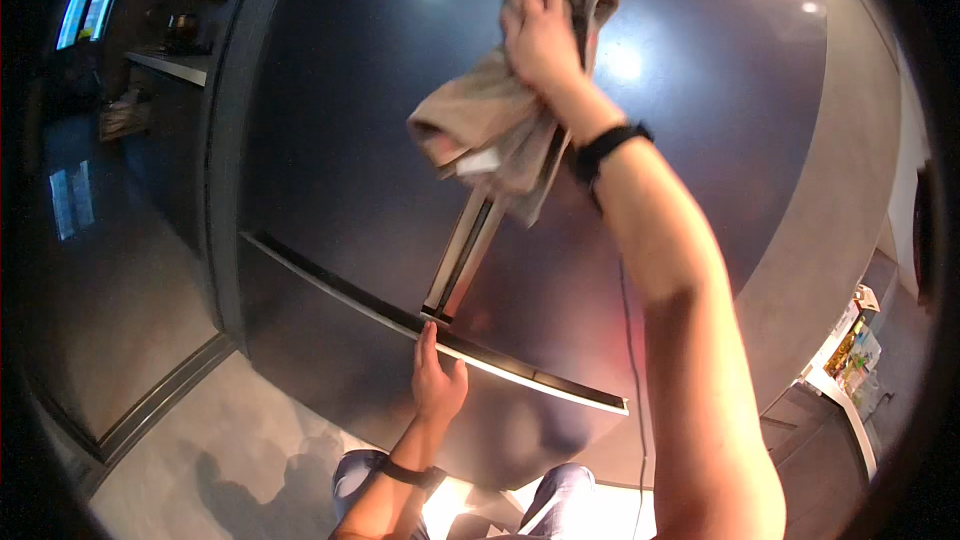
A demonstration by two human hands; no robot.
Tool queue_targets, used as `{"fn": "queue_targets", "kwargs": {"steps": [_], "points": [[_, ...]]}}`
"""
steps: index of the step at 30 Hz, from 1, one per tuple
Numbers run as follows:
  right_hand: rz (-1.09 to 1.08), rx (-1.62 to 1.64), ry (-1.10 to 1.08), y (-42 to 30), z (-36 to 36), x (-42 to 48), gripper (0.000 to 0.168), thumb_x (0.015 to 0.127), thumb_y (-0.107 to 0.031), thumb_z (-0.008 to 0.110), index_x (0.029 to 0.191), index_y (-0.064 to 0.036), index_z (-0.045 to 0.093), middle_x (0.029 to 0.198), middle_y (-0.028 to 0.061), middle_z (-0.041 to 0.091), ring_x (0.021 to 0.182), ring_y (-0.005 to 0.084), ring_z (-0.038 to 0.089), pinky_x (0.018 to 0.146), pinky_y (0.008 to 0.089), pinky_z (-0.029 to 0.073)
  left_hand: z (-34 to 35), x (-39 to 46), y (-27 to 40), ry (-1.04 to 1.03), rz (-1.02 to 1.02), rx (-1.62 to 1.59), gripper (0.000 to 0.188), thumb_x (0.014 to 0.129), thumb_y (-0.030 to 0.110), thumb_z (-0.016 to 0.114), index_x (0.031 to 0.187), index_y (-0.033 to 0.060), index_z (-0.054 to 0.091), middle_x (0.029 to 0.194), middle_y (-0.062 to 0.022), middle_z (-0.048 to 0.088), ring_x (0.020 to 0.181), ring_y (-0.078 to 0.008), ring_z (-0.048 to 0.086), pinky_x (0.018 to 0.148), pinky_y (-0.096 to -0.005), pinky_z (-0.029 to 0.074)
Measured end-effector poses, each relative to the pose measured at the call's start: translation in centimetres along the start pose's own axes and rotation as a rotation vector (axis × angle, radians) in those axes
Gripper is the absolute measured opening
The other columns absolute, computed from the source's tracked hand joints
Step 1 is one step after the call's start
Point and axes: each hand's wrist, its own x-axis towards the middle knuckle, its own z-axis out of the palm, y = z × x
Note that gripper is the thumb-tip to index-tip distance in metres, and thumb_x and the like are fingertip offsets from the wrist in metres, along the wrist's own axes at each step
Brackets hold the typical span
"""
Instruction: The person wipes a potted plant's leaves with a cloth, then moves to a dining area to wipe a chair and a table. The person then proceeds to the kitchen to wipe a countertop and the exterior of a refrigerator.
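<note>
A dark, glossy double-door refrigerator (352, 127) fills the middle of the view. High on it, my right hand (546, 37) holds a brown-grey cloth (480, 109) against the doors, over the vertical handle strips (469, 255) where they meet. The cloth hangs in loose folds, a white tag (478, 162) showing at its lower part. Lower down, my left hand (439, 379) rests its fingertips on the pale edge of the drawer (525, 373), just under the strips' lower end. Its thumb is apart and it grips nothing.
A dark cord (634, 360) hangs beside my right forearm. To the left is a dark glossy panel (135, 315) above a floor track (165, 397). A counter with several packages (855, 352) stands at right. My knees (559, 499) are close below the drawer.
</note>
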Motion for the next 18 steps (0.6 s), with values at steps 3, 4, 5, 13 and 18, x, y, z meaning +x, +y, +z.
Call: {"fn": "queue_targets", "kwargs": {"steps": [3,4,5,13,18], "points": [[0.036,-0.058,-0.171,-6.0,-0.2,-7.3,0.055,0.087,-0.012,0.056,0.139,-0.003,0.040,0.147,0.0355,0.019,0.129,0.0518,0.036,0.107,0.0491,0.037,-1.5,0.5,-2.0,0.065,0.024,0.024,0.072,0.081,0.012,0.063,0.144,0.0008,0.030,0.146,-0.0226,0.035,0.136,-0.0386,0.032,0.112,-0.0432,0.031],[0.014,-0.170,-0.242,-7.5,-1.6,-10.2,0.053,0.086,-0.009,0.057,0.136,0.000,0.043,0.145,0.0332,0.024,0.128,0.0491,0.040,0.105,0.0476,0.039,-1.4,0.6,-2.1,0.060,0.012,0.055,0.072,0.081,0.011,0.063,0.144,0.0003,0.030,0.146,-0.0230,0.035,0.136,-0.0389,0.033,0.111,-0.0430,0.031],[-0.052,-0.292,-0.287,-6.9,1.5,-13.9,0.061,0.081,-0.004,0.054,0.139,0.002,0.037,0.147,0.0344,0.020,0.132,0.0513,0.030,0.106,0.0491,0.037,-1.4,0.8,-2.3,0.056,0.000,0.087,0.072,0.081,0.011,0.063,0.143,-0.0002,0.030,0.145,-0.0233,0.035,0.136,-0.0391,0.033,0.111,-0.0428,0.032],[-0.089,-0.418,-0.390,-4.0,0.1,-8.4,0.073,0.080,0.000,0.053,0.147,-0.003,0.024,0.153,0.0283,0.015,0.134,0.0511,0.030,0.097,0.0490,0.049,-3.3,1.5,-2.2,0.101,0.051,0.106,0.070,0.079,0.007,0.063,0.141,-0.0010,0.031,0.144,-0.0238,0.035,0.133,-0.0403,0.036,0.110,-0.0434,0.033],[-0.074,-0.202,0.085,0.4,-0.7,3.0,0.053,0.085,-0.006,0.056,0.136,-0.002,0.043,0.146,0.0291,0.028,0.122,0.0450,0.045,0.099,0.0445,0.046,-2.7,1.3,-2.8,0.046,0.106,-0.015,0.073,0.083,0.006,0.063,0.145,0.0020,0.026,0.150,-0.0206,0.027,0.137,-0.0388,0.030,0.110,-0.0460,0.033]]}}
